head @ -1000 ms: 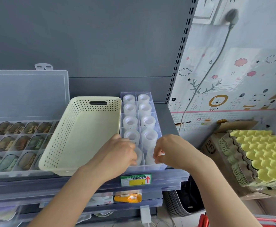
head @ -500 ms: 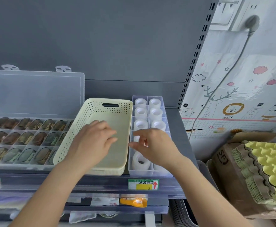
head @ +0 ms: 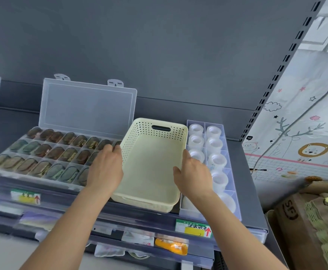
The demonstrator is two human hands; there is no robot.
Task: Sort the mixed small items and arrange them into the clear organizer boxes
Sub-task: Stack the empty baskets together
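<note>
With the left hand and right hand gripping opposite side rims of the empty cream basket on the shelf, and the flanking clear organizer boxes filled, sorting appears near complete, with only basket removal left.

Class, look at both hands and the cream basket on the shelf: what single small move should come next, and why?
Probably lift the basket straight up off the shelf. It looks empty, the left hand and right hand grip its opposite side walls, and it sits between the organizer box and the box of white rolls, leaving little room to slide sideways.
</note>
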